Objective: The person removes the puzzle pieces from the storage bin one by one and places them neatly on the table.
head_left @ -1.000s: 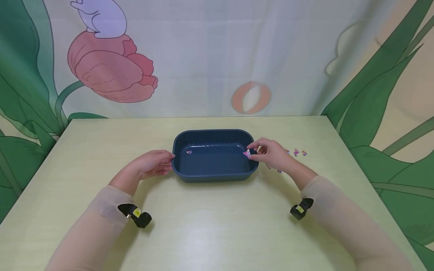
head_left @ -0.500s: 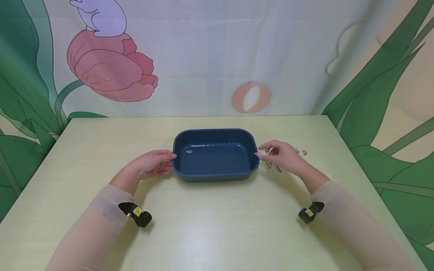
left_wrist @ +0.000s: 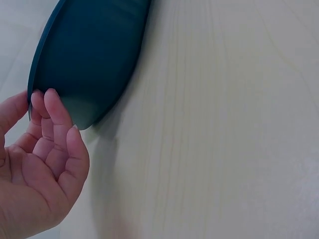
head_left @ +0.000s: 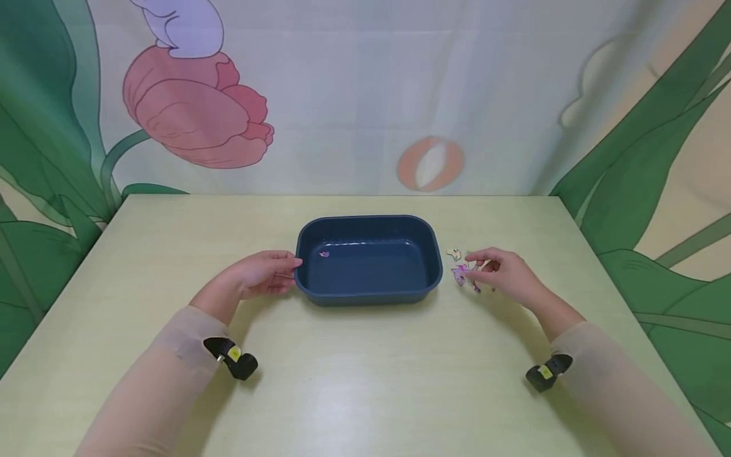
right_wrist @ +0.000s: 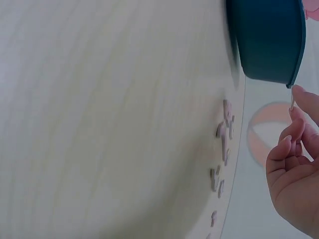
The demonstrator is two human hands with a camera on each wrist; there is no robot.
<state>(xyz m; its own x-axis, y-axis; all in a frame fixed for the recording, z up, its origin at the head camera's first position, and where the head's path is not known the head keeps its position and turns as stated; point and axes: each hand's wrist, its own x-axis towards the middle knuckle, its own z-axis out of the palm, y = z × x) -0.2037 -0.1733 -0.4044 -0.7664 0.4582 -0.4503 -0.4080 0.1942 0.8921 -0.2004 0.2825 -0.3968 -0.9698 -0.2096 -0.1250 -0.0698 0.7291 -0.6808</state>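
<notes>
A dark blue rectangular plastic tub [head_left: 368, 298] stands on the table, with one small pink-purple cutout [head_left: 324, 254] lying inside at the left. My left hand [head_left: 265, 273] pinches the tub's left rim, thumb on top and fingers against the outer wall, as the left wrist view shows. To the right of the tub, my right hand [head_left: 502, 273] pinches a flat pink-and-purple cutout [head_left: 459, 273] between thumb and finger. In the right wrist view this cutout shows edge-on as a thin pale strip. Several small cutouts [right_wrist: 224, 142] lie on the table below that hand, partly hidden in the head view.
A pale wooden table [head_left: 342, 393] carries everything. Behind it hangs a curtain [head_left: 354, 108] printed with a flower, leaves and a ring shape. A cream-coloured cutout [head_left: 454, 254] lies close to the tub's right end.
My right hand has moved rightward from above the tub's right end to over the loose cutouts, still holding its cutout. The left hand keeps its place on the rim. The head view has shifted slightly.
</notes>
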